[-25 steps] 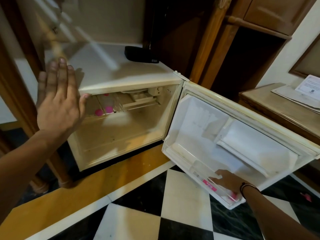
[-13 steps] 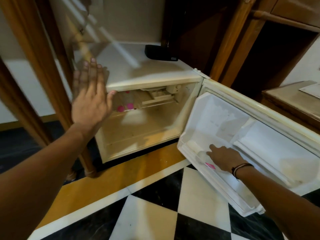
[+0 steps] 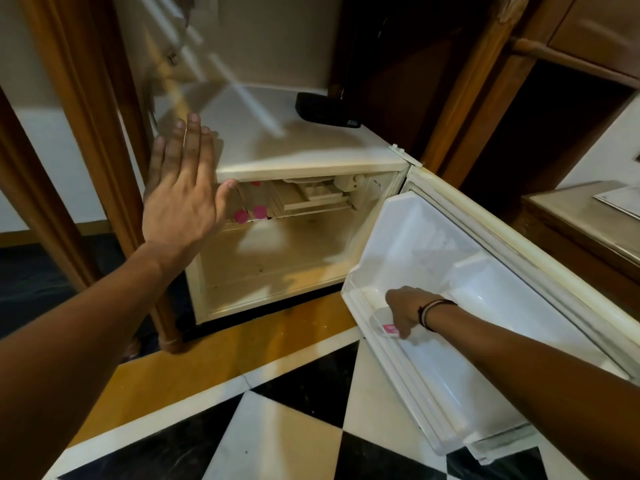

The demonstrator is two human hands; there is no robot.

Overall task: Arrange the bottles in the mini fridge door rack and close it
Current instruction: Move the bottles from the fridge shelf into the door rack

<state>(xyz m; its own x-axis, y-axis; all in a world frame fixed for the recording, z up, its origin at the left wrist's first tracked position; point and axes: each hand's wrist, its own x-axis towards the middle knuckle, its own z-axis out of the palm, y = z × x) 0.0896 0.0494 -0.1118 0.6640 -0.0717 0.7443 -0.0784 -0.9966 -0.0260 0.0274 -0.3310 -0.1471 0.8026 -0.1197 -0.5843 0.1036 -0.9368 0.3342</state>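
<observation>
The mini fridge [image 3: 298, 271] stands with its door [image 3: 485, 306] swung wide. The right hand [image 3: 403, 311] is down in the door rack [image 3: 415, 386], fingers closed around a clear bottle [image 3: 382, 323] with a pink label, near the rack's hinge-side end. The left hand [image 3: 183, 199] is open and flat, raised by the fridge's top left corner, holding nothing. Two more pink-capped bottles [image 3: 249, 214] lie on the inner shelf. This looks like the placing step; next, seat this bottle, then fetch those.
</observation>
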